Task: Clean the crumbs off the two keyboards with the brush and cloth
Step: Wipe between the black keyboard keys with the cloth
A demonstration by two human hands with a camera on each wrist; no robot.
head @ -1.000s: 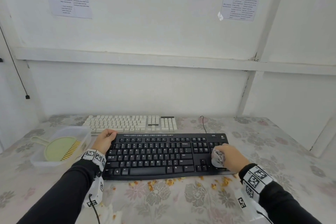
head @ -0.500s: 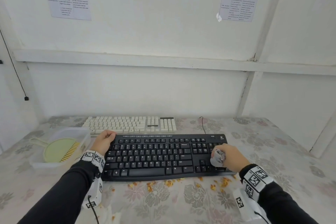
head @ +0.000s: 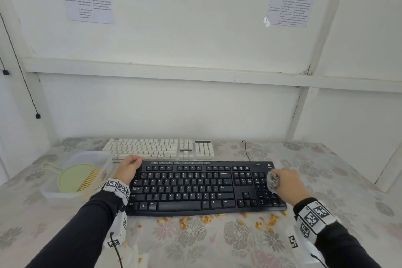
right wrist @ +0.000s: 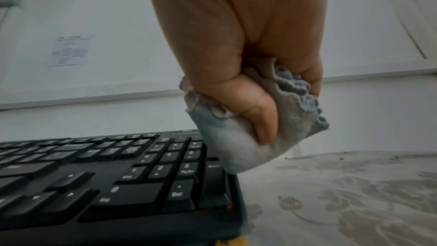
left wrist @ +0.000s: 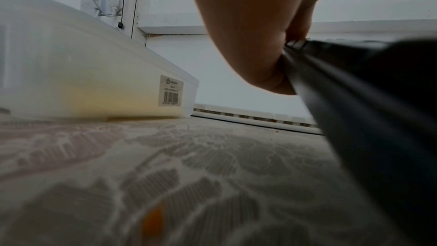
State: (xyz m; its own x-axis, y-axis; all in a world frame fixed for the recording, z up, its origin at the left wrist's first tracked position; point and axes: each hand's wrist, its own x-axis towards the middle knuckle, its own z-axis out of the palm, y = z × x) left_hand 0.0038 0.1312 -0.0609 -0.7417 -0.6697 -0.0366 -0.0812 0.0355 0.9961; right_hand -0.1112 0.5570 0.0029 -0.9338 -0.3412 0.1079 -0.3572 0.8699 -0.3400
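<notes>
A black keyboard lies in front of me, with a white keyboard behind it. My left hand grips the black keyboard's far left corner. My right hand holds a bunched grey cloth against the number pad; in the right wrist view the cloth sits at the keyboard's right edge, fingers curled round it. Orange crumbs lie on the table along the keyboard's front edge. A green brush with yellow bristles lies in a container.
The translucent plastic container stands left of the black keyboard, and shows in the left wrist view. A flowered tablecloth covers the table. A white wall rises right behind the keyboards. A black cable runs from the keyboard.
My right hand with the cloth has moved up the number pad, away from me, toward the keyboard's far right corner. The left hand has stayed on the far left corner.
</notes>
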